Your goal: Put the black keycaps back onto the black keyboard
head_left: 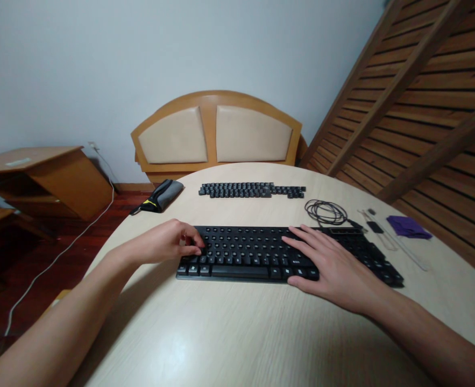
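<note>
A black keyboard [237, 271] lies on the round table in front of me. Its bottom rows carry keycaps, while the upper rows show bare switch posts in many places. At its left end my left hand [176, 242] pinches a black keycap [203, 251] between thumb and fingers; the fingertips partly hide it. My right hand [330, 260] rests flat across the right part of the keyboard, fingers spread, covering some keys. Behind the keyboard, loose black keycaps [237, 190] stand in rows on the tabletop.
A coiled black cable [326, 212] lies behind the right hand. Farther right are thin tools [398, 242] and a folded purple cloth [409, 227]. A grey and black pouch [162, 195] sits at the table's left edge [116, 244]. A wooden headboard [212, 129] stands beyond.
</note>
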Demonstrator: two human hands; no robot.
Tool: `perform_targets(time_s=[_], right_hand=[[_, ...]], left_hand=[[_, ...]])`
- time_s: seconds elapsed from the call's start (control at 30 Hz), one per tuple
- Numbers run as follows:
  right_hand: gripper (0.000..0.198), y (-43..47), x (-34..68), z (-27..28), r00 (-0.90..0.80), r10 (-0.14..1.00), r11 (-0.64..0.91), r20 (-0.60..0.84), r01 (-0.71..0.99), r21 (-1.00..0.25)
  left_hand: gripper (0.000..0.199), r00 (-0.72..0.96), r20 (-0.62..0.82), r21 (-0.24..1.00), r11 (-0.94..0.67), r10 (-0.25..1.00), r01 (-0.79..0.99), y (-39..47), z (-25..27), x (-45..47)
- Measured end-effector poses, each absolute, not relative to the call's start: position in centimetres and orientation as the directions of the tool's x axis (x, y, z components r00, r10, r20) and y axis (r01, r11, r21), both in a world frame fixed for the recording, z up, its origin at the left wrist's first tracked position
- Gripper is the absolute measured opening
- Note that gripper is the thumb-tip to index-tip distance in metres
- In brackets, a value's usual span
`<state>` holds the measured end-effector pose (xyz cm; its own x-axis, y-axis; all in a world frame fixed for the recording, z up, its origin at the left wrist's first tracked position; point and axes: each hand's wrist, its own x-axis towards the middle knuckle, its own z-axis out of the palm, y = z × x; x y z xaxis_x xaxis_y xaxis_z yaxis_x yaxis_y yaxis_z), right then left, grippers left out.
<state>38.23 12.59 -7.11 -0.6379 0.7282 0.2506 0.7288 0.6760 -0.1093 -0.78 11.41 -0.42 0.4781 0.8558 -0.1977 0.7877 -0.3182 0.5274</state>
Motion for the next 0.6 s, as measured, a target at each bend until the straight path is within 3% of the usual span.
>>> perform_targets(time_s=[0.17,0.6], right_hand=[[0.072,12.5,38.3,-7.2,-0.643,0.722,0.682,0.256,0.725,-0.101],[0.071,12.6,38.3,-7.1,-0.637,0.722,0.681,0.270,0.722,-0.122]], left_hand=[[0.022,0.501,-0.174,0.461,-0.379,0.848,0.802,11.2,-0.2,-0.5],[0.017,0.491,-0.095,0.147,-0.475,0.866,0.867,10.3,0.1,0.8]])
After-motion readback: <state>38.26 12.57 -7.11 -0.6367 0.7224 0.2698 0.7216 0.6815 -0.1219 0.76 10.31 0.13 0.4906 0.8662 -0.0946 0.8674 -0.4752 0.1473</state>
